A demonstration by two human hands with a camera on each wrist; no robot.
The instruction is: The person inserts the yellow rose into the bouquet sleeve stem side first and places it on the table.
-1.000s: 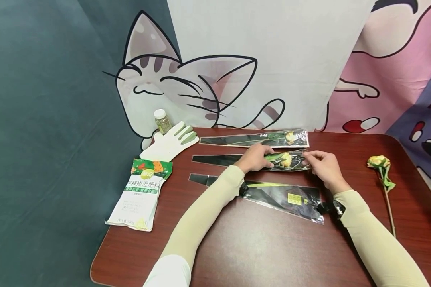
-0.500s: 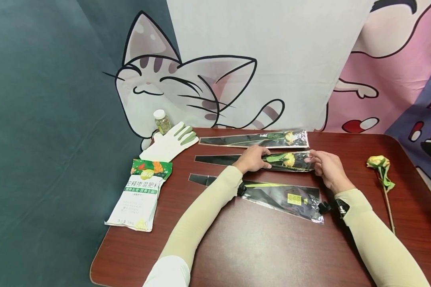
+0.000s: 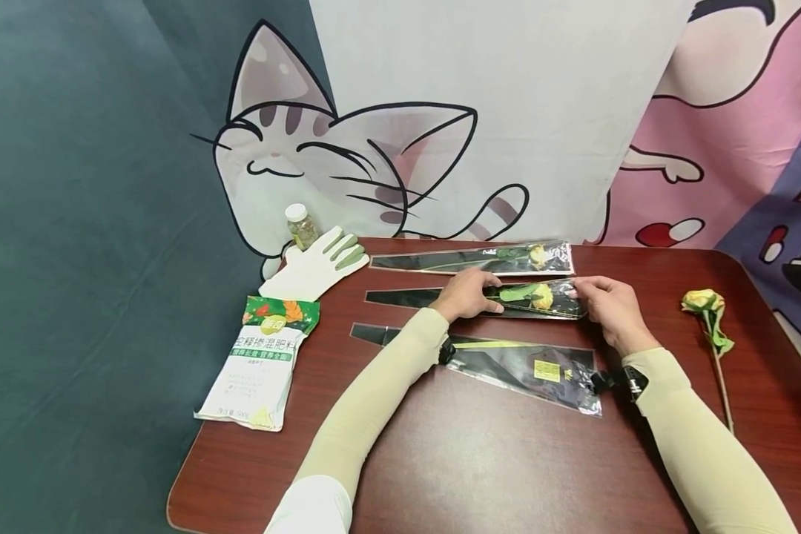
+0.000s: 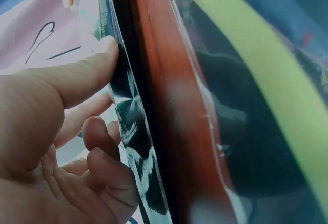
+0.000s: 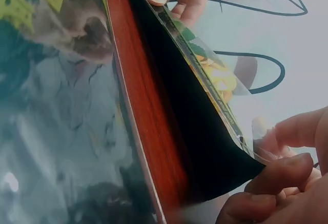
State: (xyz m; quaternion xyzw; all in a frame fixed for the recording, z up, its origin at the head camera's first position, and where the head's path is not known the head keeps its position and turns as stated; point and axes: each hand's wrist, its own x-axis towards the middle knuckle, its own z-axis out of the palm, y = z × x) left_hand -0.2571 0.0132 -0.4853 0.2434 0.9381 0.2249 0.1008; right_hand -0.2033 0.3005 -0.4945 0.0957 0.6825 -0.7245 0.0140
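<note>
A yellow rose (image 3: 542, 297) lies inside the middle clear-and-black flower sleeve (image 3: 400, 298). My left hand (image 3: 467, 293) spans this sleeve left of the bloom; in the left wrist view the thumb (image 4: 97, 70) lies along its edge and the other fingers curl behind. At the wide end, my right hand (image 3: 610, 311) pinches the corner of the film between thumb and fingers. The right wrist view shows that end of the sleeve (image 5: 189, 111) tilted up, its black backing facing the camera and the rose's petals (image 5: 220, 78) beyond. The stem is partly hidden under my left hand.
Behind lies another sleeved yellow rose (image 3: 538, 256); in front, a flat sleeve (image 3: 507, 360) with a yellow label. A loose rose (image 3: 704, 300) lies at the right. White gloves (image 3: 317, 267), a capped jar (image 3: 302, 226) and a fertilizer bag (image 3: 256, 371) sit at the left.
The middle sleeve and its rose have shifted a little to the right. My right hand has moved slightly right with the sleeve's end; the left hand has edged slightly left.
</note>
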